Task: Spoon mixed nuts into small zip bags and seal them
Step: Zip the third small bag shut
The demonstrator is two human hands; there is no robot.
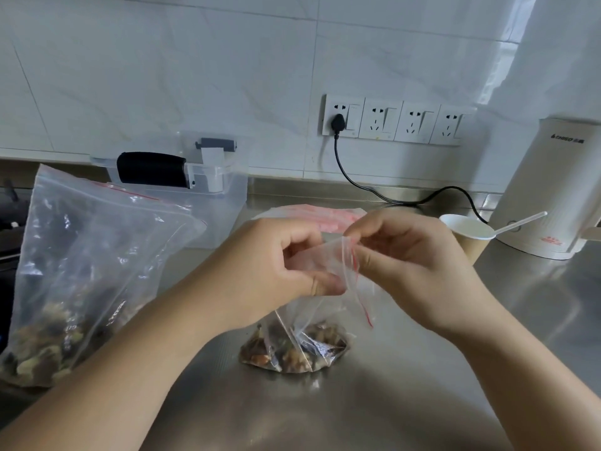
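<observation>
Small zip bag [305, 340]: stood on the steel counter [536, 320] at 6 o'clock of centre, its bottom filled with mixed nuts [292, 353], its red-striped mouth lifted between the hands.
Left hand [276, 271]: fingers curled, pinched the bag's top at its left side.
Right hand [413, 265]: thumb and forefinger pinched the zip strip at its right end.
Step in hand: judged to be the sealing; whether the strip was pressed closed along its length cannot be told.
Bulk nut bag [74, 281]: at 9 o'clock, open-topped, nuts remaining in its base.
Empty zip bags [325, 216]: a stack at 12 o'clock behind the hands, suggesting more filling left.
Paper cup [468, 236]: at 2 o'clock, a white plastic spoon [517, 222] resting in it.
Kettle [553, 187]: at 3 o'clock, far right.
</observation>
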